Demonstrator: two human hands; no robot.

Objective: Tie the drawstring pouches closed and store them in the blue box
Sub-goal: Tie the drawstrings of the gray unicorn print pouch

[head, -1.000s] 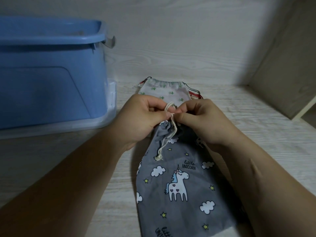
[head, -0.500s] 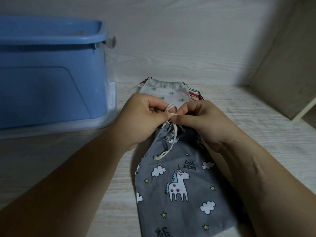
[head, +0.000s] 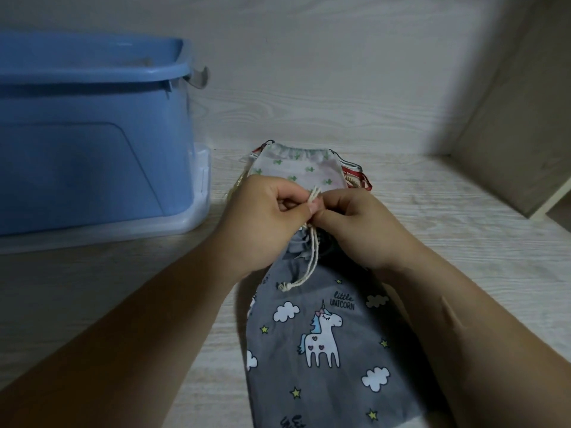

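Grey unicorn pouch (head: 324, 335) lies flat, neck bunched, drawstring (head: 312, 257) trailing.

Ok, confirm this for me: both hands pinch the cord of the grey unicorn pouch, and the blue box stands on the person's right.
Wrong side. The head view shows the blue box on the person's left. The rest holds: left hand and right hand both pinch the cord of the grey unicorn pouch.

One head-worn wide-angle camera is looking forward and down at close range onto the wooden surface (head: 463, 242). The left hand (head: 262, 217) and right hand (head: 358, 227) are sitting mid-frame, the blue box (head: 92, 149) is filling the upper left, and the back wall (head: 309, 72) is closing the top.
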